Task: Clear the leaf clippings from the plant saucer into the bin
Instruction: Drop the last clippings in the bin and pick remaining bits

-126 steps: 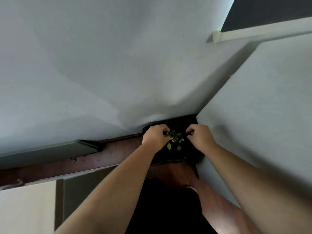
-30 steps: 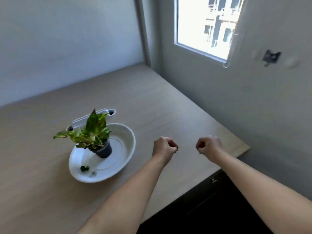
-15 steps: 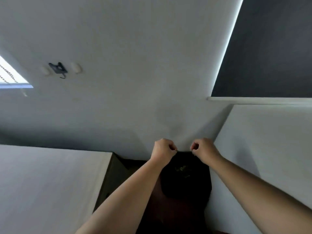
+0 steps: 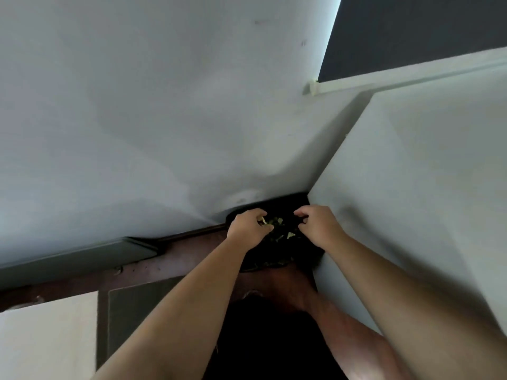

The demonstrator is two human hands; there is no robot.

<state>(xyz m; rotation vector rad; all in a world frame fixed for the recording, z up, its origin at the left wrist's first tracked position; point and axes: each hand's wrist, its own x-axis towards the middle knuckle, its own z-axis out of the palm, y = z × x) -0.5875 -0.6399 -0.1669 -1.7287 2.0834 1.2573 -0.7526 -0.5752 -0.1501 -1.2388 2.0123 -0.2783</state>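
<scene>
— Where are our hands?
— Both hover over the mouth of the black bin (image 4: pixel 277 253). Our left hand (image 4: pixel 248 226) is curled, its back toward us. A pale scrap shows right at its fingertips. We cannot tell whether we pinch that scrap or whether it lies in the bin beyond.
— And the right?
— Our right hand (image 4: pixel 318 224) is curled too, thumb and forefinger close together. We cannot tell whether anything sits between them.
— The leaf clippings?
— Green and yellowish leaf clippings (image 4: pixel 290 235) lie inside the bin, between and just below our hands.
— What surrounds the bin?
— It stands on the reddish-brown floor (image 4: pixel 192 259) in a corner, against the grey wall (image 4: pixel 137 133) and just beside a white panel (image 4: pixel 425 201) on our right. A dark grey mat (image 4: pixel 137 311) lies nearer us, to the left.
</scene>
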